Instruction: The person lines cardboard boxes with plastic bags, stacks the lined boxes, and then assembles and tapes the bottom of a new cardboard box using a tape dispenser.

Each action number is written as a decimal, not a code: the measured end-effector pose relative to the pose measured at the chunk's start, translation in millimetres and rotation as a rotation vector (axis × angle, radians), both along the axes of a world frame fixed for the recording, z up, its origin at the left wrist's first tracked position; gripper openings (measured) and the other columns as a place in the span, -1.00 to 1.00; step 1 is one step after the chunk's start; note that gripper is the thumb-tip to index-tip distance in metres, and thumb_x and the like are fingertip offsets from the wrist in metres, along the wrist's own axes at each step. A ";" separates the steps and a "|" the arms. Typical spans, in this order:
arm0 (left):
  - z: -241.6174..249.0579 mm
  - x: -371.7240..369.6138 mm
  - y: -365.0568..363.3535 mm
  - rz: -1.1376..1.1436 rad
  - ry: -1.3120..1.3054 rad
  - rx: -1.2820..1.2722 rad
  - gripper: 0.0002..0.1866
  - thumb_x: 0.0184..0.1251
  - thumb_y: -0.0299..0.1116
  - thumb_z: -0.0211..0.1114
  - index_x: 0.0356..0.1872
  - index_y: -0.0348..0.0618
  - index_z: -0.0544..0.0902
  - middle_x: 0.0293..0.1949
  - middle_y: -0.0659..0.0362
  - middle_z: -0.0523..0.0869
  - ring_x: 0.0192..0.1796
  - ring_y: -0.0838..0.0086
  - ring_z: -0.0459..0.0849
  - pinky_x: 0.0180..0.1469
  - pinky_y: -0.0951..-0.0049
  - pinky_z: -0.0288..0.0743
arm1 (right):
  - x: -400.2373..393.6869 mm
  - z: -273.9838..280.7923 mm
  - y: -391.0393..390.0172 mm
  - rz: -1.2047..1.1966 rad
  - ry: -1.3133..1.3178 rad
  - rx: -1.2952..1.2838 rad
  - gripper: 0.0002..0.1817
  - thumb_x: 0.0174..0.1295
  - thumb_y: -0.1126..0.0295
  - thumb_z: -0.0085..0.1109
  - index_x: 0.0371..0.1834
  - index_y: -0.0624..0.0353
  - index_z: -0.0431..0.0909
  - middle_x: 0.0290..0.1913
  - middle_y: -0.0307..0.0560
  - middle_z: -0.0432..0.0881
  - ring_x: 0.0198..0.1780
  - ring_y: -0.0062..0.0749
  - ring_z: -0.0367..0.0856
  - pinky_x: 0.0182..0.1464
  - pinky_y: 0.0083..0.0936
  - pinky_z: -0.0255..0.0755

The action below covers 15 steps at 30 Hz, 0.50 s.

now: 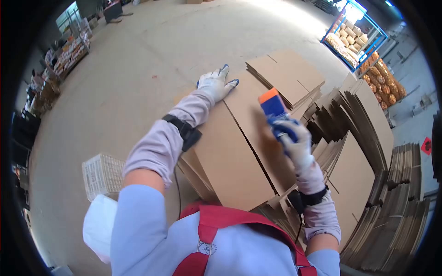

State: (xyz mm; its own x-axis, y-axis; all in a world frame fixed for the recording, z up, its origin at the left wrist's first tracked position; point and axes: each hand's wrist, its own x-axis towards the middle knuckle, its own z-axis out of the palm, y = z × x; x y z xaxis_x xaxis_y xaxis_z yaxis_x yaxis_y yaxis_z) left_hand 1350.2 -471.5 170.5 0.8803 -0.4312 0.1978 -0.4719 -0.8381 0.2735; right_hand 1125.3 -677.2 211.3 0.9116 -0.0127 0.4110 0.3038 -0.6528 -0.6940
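My left hand [214, 86], in a white glove with blue fingertips, lies on the far end of a flattened-looking cardboard box [230, 152], its fingers spread. A dark seam runs lengthwise between the box's flaps. My right hand [294, 145], gloved the same way, is wrapped round a blue and orange tape dispenser [274, 103]. It holds the dispenser above the right-hand flap, orange end pointing away from me. Motion blurs this hand slightly, and the dispenser's underside is hidden.
Flat cardboard sheets [287, 73] lie beyond the box, and more stacks [391, 207] stand at the right. A white plastic crate [103, 175] sits on the floor at left. A blue metal rack [354, 37] with sacks stands far right. Cables hang from both wrist straps.
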 end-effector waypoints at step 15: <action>23.7 16.2 59.8 -0.033 0.699 -0.925 -0.47 0.22 0.11 0.18 -0.12 -0.22 0.60 -0.34 0.15 0.65 -0.40 0.48 0.64 -0.36 0.44 0.54 | -4.5 -24.9 47.3 0.273 0.298 0.635 -0.70 0.23 0.41 0.06 -0.02 0.33 0.53 -0.23 -0.17 0.53 -0.20 -0.47 0.48 -0.09 -0.52 0.35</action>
State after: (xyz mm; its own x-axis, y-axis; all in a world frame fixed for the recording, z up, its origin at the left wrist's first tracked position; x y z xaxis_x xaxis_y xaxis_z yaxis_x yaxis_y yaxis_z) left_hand 1366.4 -411.8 194.2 0.9131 -0.4006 -0.0757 0.0061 -0.1722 0.9850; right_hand 1120.8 -630.0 186.3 0.9877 0.0775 0.1358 0.1383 -0.0282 -0.9900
